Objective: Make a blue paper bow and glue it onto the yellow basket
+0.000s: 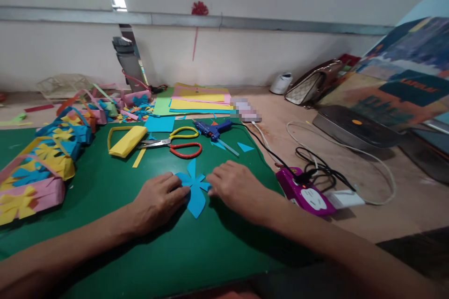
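A blue paper flower (195, 188) with several pointed petals lies on the green mat between my hands. My left hand (162, 198) has its fingers closed on the left petal. On the opposite side, my right hand (231, 187) pinches the right petal, with its fingers curled. Beyond the flower are scissors (185, 150) with one yellow and one red handle, their blades pointing left. A yellow paper basket (127, 142) with a handle rests on its side near the blade tips. The blue glue gun (212, 130) lies behind the scissors, a glue stick showing at its rear.
Finished paper baskets (52, 159) with flowers line the left side. Coloured paper sheets (199, 98) are stacked at the back, beside small scraps. At right, a purple power strip (305, 191) has cables plugged in. A dark water bottle (128, 65) stands by the wall.
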Demonstrator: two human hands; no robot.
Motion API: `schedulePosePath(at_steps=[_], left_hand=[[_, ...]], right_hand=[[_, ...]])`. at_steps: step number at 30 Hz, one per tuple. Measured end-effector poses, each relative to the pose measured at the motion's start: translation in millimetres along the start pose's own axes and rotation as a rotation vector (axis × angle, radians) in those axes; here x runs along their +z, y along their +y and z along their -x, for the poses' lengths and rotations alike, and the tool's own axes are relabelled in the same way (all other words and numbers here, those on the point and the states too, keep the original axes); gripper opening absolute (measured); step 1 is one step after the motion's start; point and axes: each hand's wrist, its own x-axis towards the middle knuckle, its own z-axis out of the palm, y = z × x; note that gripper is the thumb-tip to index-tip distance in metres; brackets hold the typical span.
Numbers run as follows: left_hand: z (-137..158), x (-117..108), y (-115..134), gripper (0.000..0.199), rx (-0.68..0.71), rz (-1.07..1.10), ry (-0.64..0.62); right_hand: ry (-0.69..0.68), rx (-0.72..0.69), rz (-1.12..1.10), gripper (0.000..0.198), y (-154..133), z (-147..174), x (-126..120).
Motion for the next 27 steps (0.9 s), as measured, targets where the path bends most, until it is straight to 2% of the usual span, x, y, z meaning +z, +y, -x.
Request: schedulePosePath(at_steps=[3,6,8,12,17,20,24,27], left_hand=[[2,1,10,0.02,-0.027,0.036,0.006],[5,-1,17,0.019,-0.042,0.12,0.016],[6,-3,18,0.017,-0.033,0.169,0.067],[6,-6,9,0.018,-0.086,0.211,0.175],[6,-1,-5,0.017,-0.164,0.18,0.156],[7,-3,-5,0.016,-0.117,0.151,0.159],[6,-11,5,0.014,0.056,0.156,0.119],[4,-15,13,0.013,0.167,0.145,0.096]], right_hand=[[0.105,-0.148,0.084,0.026,-11,16,16],[0.232,-0.27,0.186,0.024,-22,21,23],[0.281,-0.322,0.257,0.023,-27,20,23],[0.26,-0.343,0.35,0.023,-31,16,20],[0.218,-0.329,0.338,0.024,-26,14,23],[0.255,-0.369,0.297,0.024,-18,20,22],[0.309,-0.492,0.245,0.027,-8,29,21],[0.296,-0.469,0.267,0.03,-4,29,22]])
